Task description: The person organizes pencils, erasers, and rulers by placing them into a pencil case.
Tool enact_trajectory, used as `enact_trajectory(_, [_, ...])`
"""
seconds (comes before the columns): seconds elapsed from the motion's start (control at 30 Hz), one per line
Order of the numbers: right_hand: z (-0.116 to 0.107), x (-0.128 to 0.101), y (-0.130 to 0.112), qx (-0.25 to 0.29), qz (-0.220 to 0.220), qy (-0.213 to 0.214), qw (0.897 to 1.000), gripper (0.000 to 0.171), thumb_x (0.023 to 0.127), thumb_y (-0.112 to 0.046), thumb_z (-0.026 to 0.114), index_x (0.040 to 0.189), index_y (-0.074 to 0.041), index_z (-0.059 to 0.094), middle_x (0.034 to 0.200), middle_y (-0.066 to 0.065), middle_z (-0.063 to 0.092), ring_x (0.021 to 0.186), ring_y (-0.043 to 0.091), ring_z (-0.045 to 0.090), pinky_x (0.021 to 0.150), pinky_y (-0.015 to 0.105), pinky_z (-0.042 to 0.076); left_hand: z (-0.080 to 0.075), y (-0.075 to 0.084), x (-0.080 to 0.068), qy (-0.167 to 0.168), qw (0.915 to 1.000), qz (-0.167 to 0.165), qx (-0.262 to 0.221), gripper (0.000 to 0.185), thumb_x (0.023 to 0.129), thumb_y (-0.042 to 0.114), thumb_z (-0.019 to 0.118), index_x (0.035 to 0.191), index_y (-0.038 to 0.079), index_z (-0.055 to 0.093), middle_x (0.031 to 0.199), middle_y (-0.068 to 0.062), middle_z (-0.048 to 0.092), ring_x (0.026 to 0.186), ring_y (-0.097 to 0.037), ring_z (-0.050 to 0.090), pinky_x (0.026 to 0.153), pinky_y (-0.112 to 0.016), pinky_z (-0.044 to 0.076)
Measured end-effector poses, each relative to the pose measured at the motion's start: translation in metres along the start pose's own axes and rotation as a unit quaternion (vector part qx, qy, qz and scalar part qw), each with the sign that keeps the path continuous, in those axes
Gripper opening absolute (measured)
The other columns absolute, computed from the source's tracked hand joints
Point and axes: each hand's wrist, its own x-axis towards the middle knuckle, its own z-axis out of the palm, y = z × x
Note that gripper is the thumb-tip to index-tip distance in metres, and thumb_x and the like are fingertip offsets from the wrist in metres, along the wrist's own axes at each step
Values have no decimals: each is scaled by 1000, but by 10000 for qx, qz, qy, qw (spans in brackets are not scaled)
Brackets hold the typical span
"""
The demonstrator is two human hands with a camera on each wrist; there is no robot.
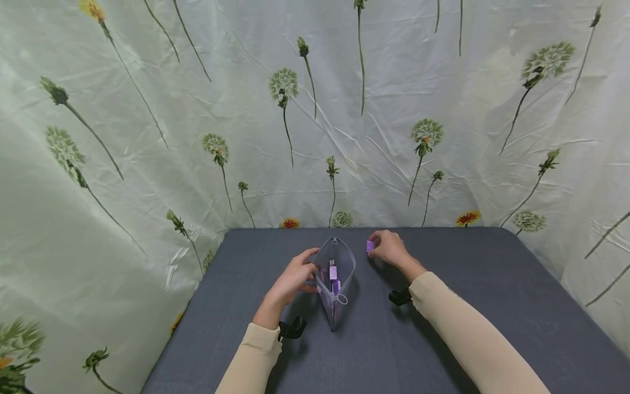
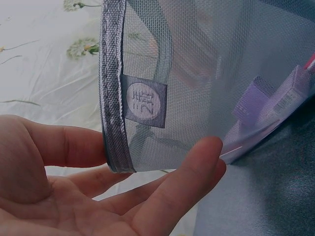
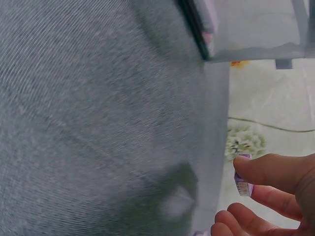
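While left hand (image 1: 290, 282) holds one mesh pouch (image 1: 334, 279), right hand (image 1: 389, 249) pinches one purple eraser (image 1: 369, 246).

Staged recording booth: dandelion-print sheet backdrop (image 1: 315, 109), grey-clothed table (image 1: 443, 328).

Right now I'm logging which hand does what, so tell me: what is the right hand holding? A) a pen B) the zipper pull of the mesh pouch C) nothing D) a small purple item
D: the right hand pinches a small purple item in its fingertips, apart from the mesh pouch, which the left hand holds open.
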Motion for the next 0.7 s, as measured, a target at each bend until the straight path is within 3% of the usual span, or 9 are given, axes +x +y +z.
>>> enact_trajectory(0.2, [-7, -3, -10, 2, -268, 143, 9995, 41, 76, -13, 86, 114, -6, 73, 101, 13, 71, 93, 32, 65, 81, 50, 51, 0, 0, 1, -39, 10000, 37, -77, 63, 94, 3, 47, 155, 14, 39, 122, -29, 54, 95, -37, 65, 75, -52, 59])
enact_trajectory(0.7, [-24, -20, -57, 69, -663, 218, 9975, 44, 80, -17, 85, 122, -8, 72, 116, 15, 70, 105, 36, 64, 86, 53, 50, -1, 3, 0, -51, 10000, 0, -70, 64, 94, 3, 47, 156, 13, 38, 119, -27, 55, 81, -26, 57, 74, -49, 59])
